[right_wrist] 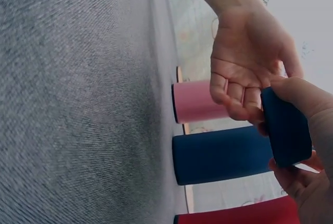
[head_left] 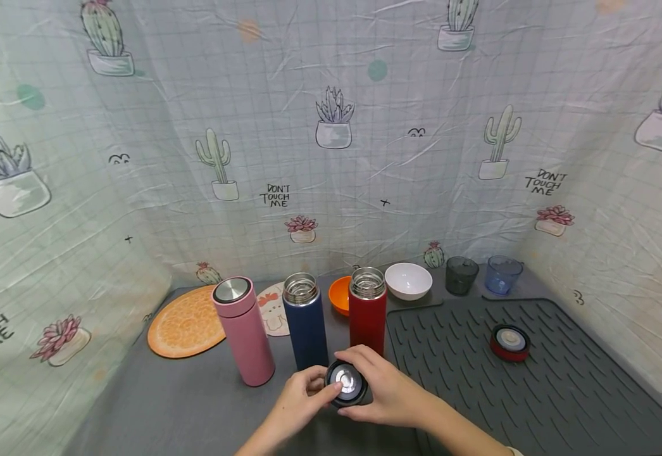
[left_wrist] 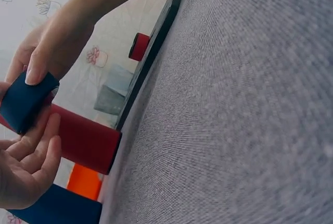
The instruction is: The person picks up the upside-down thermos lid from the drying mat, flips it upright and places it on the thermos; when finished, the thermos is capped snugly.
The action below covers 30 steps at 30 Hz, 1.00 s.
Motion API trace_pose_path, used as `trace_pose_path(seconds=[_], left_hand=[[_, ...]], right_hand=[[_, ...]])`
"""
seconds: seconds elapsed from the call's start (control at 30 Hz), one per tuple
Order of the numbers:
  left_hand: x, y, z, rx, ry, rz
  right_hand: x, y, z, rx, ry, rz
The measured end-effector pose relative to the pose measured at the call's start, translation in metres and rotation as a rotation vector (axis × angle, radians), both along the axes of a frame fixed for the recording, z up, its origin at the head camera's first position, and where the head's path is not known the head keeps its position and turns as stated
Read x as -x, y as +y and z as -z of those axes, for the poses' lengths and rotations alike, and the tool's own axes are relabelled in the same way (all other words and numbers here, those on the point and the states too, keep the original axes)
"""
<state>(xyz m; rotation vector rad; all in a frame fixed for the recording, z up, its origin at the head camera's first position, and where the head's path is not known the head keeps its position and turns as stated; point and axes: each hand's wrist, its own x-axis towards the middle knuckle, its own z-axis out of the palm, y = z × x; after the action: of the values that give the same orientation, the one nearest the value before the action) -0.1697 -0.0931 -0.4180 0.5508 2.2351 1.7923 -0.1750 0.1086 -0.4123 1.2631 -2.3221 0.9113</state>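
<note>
Just in front of the bottles, my right hand (head_left: 388, 389) grips a blue bottle lid (right_wrist: 287, 127) round its rim, thumb on one side and fingers on the other. Its inner side, with a silvery centre, faces up toward the head camera. My left hand (head_left: 299, 402) holds the lid from the left, its thumb on the inner face and its fingertips at the edge. Behind the lid stand an uncapped blue bottle (head_left: 308, 329) and an uncapped red bottle (head_left: 368, 316), both upright. A pink bottle (head_left: 248, 342) with its lid on stands left of them.
A red lid (head_left: 510, 343) lies inner side up on the dark ridged mat (head_left: 450, 373) at right. Along the back are an orange bowl (head_left: 339, 295), a white bowl (head_left: 408, 281), a grey cup (head_left: 461, 276) and a blue cup (head_left: 502, 275). An orange-slice placemat (head_left: 185, 323) lies at left.
</note>
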Motion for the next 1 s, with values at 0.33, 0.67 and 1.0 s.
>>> trace_pose_path(seconds=[0.33,0.67,1.0], left_hand=[[-0.002,-0.007,-0.008,0.085,0.281,-0.176],[-0.002,-0.01,-0.012,0.289,1.022,-0.265],[0.0,-0.006,-0.008,0.259,1.34,-0.205]], right_hand=[[0.005,0.006,0.001,0.116,-0.185,0.035],[0.006,0.009,-0.001,0.249,-0.491,0.016],[0.0,0.004,-0.005,0.327,-0.615,-0.116]])
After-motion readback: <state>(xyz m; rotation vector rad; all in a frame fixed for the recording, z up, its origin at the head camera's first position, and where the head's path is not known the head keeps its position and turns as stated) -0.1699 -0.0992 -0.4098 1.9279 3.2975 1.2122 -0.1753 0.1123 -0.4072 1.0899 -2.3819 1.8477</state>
